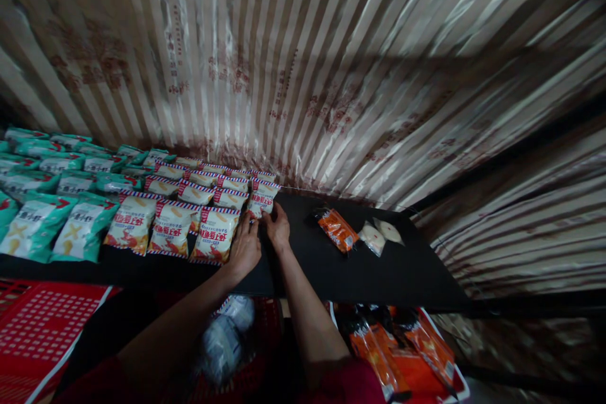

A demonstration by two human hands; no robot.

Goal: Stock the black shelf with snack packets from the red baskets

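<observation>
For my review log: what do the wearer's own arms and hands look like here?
Both the left hand and the right hand are bare, with no gloves. The forearms are uncovered, and no watch or bracelet shows. Dark red sleeves show at the bottom edge, with no markings visible. It is too dim to tell about rings.

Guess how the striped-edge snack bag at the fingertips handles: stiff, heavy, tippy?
The snack bag looks puffed, so probably light for its size. Its striped top edge seems thin, so likely floppy there. It appears propped upright, so a push may tip it.
</observation>
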